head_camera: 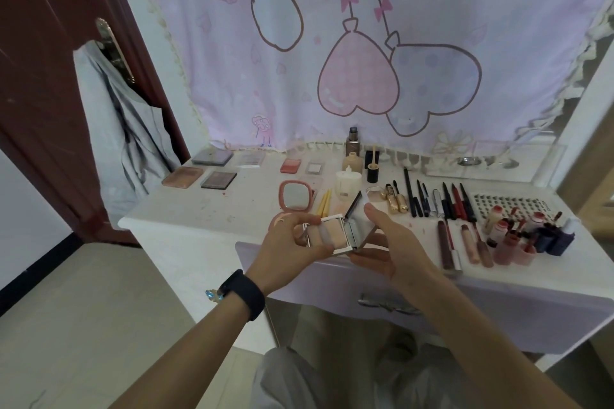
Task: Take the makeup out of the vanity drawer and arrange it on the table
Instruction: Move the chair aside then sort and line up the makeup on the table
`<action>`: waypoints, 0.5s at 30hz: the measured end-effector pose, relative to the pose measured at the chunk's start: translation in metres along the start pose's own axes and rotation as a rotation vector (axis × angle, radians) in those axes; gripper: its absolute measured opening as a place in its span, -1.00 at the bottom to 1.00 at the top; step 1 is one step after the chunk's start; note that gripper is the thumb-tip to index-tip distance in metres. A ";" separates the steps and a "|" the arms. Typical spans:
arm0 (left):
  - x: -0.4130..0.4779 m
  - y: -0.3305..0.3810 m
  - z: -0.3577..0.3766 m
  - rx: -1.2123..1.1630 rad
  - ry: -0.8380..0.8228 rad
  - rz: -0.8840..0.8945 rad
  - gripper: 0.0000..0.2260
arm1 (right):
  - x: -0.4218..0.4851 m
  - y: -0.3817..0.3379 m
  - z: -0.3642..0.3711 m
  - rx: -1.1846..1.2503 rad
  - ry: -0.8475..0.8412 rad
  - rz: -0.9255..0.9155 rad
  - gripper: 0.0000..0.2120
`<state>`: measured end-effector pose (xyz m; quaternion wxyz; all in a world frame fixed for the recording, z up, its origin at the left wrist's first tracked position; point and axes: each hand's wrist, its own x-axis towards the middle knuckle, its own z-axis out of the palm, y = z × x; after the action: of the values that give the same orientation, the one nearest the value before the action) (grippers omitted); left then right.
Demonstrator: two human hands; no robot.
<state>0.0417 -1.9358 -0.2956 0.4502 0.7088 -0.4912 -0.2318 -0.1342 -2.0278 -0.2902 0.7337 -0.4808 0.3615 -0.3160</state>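
White vanity table [199,209], pink curtain [432,43] behind, left hand [292,239] and right hand [395,246] gripping open compact [332,232]

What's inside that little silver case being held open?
Inside the square silver compact, strips of pale beige and cream pressed powder show. The left hand hides the tray's left end, and the lid's inner face is too oblique to read.

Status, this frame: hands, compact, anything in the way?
Left hand and right hand gripping open silver square compact of beige powder. Held over front edge of white vanity table, not set down. Pink mirror compact and yellow sticks behind.
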 end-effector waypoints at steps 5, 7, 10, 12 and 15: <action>0.001 -0.005 -0.002 -0.023 -0.066 0.019 -0.47 | 0.000 0.001 -0.001 0.051 -0.001 0.015 -0.66; 0.000 -0.005 -0.003 0.004 -0.085 0.034 -0.42 | 0.001 0.002 -0.003 0.050 -0.004 0.021 -0.66; 0.000 -0.005 -0.003 0.102 -0.082 0.077 -0.41 | 0.000 0.004 -0.003 0.041 -0.011 0.038 -0.68; 0.000 -0.005 -0.004 0.139 -0.081 0.091 -0.48 | -0.001 0.005 -0.002 0.042 -0.016 0.042 -0.71; -0.002 -0.006 -0.006 0.142 -0.100 0.084 -0.56 | -0.002 0.006 -0.001 0.036 -0.013 0.051 -0.70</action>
<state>0.0484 -1.9307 -0.2979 0.3831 0.7052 -0.5575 -0.2125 -0.1358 -2.0244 -0.2958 0.7523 -0.4601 0.3631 -0.3008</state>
